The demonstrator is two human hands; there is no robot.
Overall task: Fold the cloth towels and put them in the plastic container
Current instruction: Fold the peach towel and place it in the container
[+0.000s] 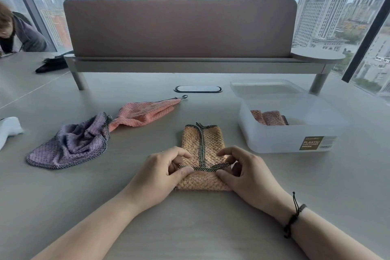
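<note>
Both hands pinched the near edge of the orange towel (201, 145) lying on the worktop (190, 228), the left hand (162, 172) and right hand (249, 173) each gripping its checked trim with curled fingers. The plastic container (291, 133) stood to the right holding a folded pink towel (269, 117). A crumpled purple towel (71, 143) and another pink towel (145, 112) lay to the left.

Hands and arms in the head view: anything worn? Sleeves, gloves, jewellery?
Both forearms are bare, with no sleeves or gloves in view. The left hand wears nothing that the frame shows. The right hand has a dark braided cord bracelet at the wrist, with a loose knotted tail hanging from it. No rings or watch can be made out.
</note>
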